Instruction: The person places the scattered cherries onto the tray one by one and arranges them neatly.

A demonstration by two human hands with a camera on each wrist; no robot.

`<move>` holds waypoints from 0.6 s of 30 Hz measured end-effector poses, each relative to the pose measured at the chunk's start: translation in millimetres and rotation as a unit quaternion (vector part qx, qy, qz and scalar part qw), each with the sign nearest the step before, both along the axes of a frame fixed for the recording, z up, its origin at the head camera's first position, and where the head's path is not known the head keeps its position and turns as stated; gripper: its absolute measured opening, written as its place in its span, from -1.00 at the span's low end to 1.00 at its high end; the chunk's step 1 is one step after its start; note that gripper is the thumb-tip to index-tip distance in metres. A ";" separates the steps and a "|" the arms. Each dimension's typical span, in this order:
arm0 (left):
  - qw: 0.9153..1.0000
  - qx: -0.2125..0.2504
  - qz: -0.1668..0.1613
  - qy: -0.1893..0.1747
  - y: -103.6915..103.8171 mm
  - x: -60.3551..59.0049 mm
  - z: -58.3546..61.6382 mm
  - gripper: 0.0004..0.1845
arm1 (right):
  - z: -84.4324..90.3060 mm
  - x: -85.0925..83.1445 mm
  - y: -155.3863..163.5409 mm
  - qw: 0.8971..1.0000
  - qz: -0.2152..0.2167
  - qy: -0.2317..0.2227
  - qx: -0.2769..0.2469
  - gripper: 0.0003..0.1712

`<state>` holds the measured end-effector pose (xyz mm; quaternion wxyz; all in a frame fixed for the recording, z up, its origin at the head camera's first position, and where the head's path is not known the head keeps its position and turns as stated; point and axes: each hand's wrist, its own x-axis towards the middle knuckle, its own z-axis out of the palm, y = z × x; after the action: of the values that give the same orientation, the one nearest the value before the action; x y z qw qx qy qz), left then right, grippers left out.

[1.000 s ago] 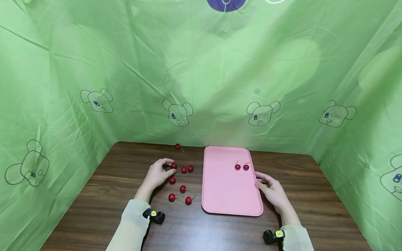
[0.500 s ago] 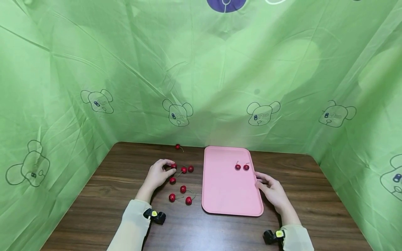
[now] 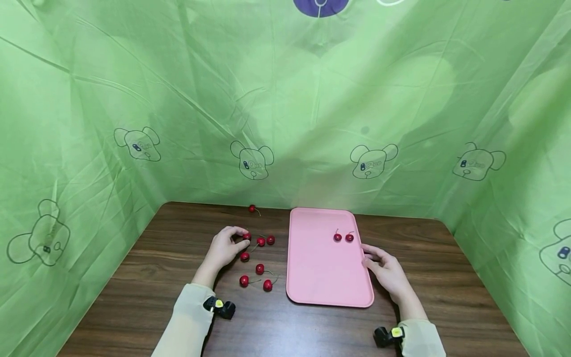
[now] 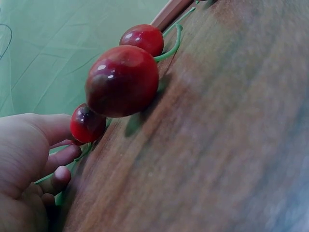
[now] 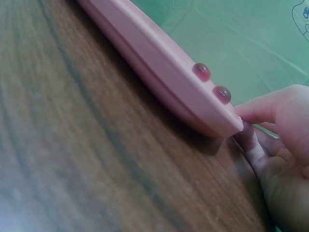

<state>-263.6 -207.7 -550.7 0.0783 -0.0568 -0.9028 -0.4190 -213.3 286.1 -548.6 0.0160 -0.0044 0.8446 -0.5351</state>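
My left hand (image 3: 244, 238) pinches a red cherry (image 3: 247, 236) on the brown table, left of the pink tray (image 3: 321, 277). The left wrist view shows that cherry (image 4: 88, 124) between thumb and fingers of the left hand (image 4: 65, 141), with two more cherries (image 4: 123, 79) lying closer. Several loose cherries (image 3: 259, 268) lie around the hand, and one (image 3: 252, 208) sits near the back. Two cherries (image 3: 337, 237) rest on the tray. My right hand (image 3: 367, 257) holds the tray's right rim (image 5: 145, 53), thumb on top and fingers (image 5: 248, 140) below.
Green cloth walls (image 3: 285, 124) close in the table at the back and on both sides. The wooden table (image 3: 446, 277) ends at its front edge near my sleeves. A small black camera (image 3: 219, 307) sits on each wrist.
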 end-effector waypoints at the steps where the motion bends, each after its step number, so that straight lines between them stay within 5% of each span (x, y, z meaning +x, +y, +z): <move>1: 1.000 0.000 0.000 0.000 0.1 0.0 -0.1 -0.78 | -0.1 0.0 0.0 1.000 0.000 0.000 0.001 -0.49; 18: 1.000 0.004 0.000 -0.003 0.0 0.1 -1.1 -0.79 | 1.7 0.7 -1.4 1.000 -0.002 -0.007 -0.001 -0.48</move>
<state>-263.6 -207.7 -551.8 0.0757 -0.0556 -0.9014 -0.4226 -212.6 284.8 -546.8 0.0208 0.0006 0.8437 -0.5364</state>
